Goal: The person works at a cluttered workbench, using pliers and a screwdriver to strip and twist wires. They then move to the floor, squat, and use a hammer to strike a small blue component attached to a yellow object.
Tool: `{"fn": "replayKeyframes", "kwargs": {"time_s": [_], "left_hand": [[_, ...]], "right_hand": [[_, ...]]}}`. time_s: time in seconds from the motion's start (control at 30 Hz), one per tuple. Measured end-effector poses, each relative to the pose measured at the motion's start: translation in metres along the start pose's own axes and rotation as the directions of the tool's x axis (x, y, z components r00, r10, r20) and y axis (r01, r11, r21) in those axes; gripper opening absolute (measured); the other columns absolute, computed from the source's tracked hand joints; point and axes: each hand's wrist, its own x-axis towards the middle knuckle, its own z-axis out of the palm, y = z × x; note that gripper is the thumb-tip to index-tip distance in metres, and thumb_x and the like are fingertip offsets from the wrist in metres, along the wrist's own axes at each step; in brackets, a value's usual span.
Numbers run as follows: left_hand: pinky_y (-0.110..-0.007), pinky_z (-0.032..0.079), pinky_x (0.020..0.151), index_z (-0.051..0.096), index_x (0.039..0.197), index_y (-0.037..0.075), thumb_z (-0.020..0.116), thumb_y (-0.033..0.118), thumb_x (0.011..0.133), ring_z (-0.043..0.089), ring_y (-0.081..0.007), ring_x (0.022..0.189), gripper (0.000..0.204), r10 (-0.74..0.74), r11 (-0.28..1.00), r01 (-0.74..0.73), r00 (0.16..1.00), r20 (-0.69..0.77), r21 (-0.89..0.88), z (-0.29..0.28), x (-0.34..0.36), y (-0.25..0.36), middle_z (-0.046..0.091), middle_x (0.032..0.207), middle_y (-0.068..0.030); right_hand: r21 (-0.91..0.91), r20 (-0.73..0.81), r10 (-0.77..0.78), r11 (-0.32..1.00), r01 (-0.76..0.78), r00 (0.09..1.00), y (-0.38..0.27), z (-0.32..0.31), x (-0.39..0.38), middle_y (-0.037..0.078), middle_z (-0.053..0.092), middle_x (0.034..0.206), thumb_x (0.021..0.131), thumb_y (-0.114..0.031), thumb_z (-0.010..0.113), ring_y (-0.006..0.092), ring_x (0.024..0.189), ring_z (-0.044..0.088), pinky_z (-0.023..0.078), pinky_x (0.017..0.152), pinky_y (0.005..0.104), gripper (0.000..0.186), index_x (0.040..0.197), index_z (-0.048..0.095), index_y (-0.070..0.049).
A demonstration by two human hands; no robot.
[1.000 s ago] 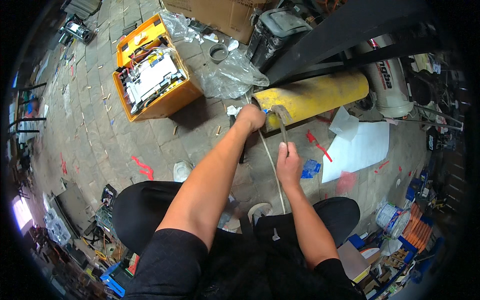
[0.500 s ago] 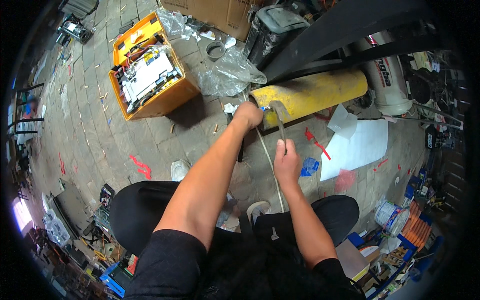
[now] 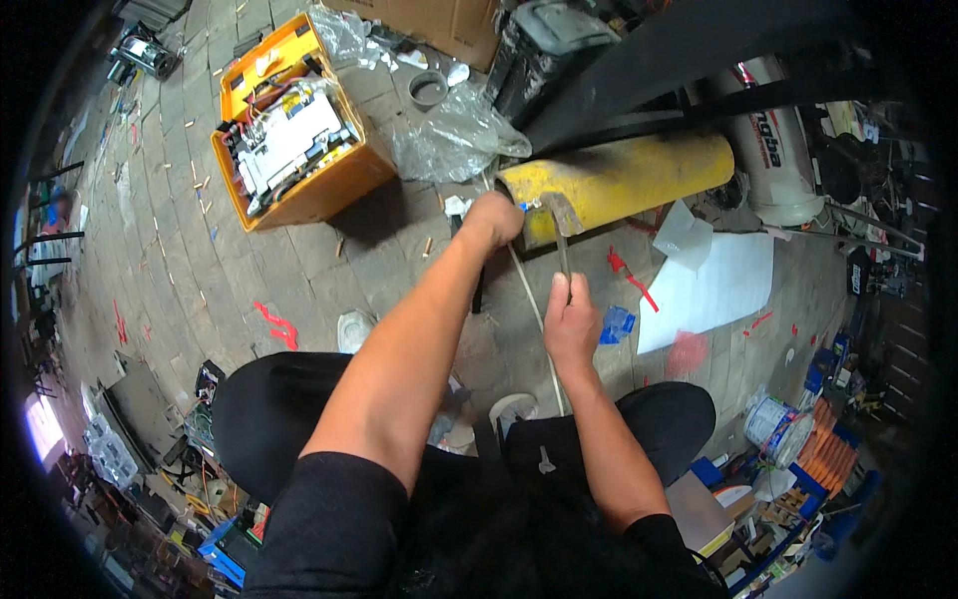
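Note:
My right hand [image 3: 574,324] is wrapped round the handle of a hammer [image 3: 564,250]. The hammer's head lies against the near left part of a yellow cylinder [image 3: 639,185] on the floor. At the cylinder's left end, my left hand [image 3: 494,220] is closed on a small blue-and-silver piece [image 3: 531,206] that pokes out towards the hammer head. Its exact kind is too small to tell, and the fingertips are mostly hidden. A thin pale cord [image 3: 534,299] runs from beside the left hand down between my legs.
An open orange case [image 3: 329,195] full of wires and parts stands to the left. Clear plastic film [image 3: 459,140] and a black beam [image 3: 649,85] lie beyond the cylinder. White sheets [image 3: 714,290], red scraps [image 3: 274,324] and a blue scrap [image 3: 617,324] are on the floor.
The hammer head, smeared by motion before, has shifted slightly right and now shows sharper against the cylinder. My left hand keeps its hold at the cylinder's end.

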Motion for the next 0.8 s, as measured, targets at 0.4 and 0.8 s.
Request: {"fn": "replayKeyframes", "kwargs": {"time_s": [0.4, 0.8], "left_hand": [[-0.047, 0.056, 0.088, 0.075, 0.101, -0.009, 0.064, 0.033, 0.093, 0.071, -0.0450, 0.106, 0.043, 0.008, 1.000, -0.007, 0.999, -0.051, 0.024, -0.006, -0.009, 0.006, 0.072, 0.108, -0.0319], [-0.044, 0.057, 0.092, 0.077, 0.103, -0.007, 0.061, 0.021, 0.089, 0.072, -0.0408, 0.108, 0.035, -0.098, 0.993, 0.102, 0.993, 0.071, -0.059, -0.016, -0.004, 0.013, 0.074, 0.111, -0.0282]], "right_hand": [[-0.142, 0.123, 0.084, 0.988, -0.066, 0.989, 0.004, 0.006, 0.008, 0.024, 0.069, 0.075, 0.107, -0.041, 0.052, 0.0510, 0.069, 0.065, 0.048, 0.060, 0.0607, 0.033, 0.098, 0.060, -0.010], [-0.179, 0.141, 0.044, 0.984, -0.019, 0.989, 0.003, 0.008, 0.011, 0.024, 0.069, 0.074, 0.107, -0.041, 0.054, 0.0506, 0.069, 0.066, 0.049, 0.060, 0.0604, 0.033, 0.096, 0.061, -0.010]]}}
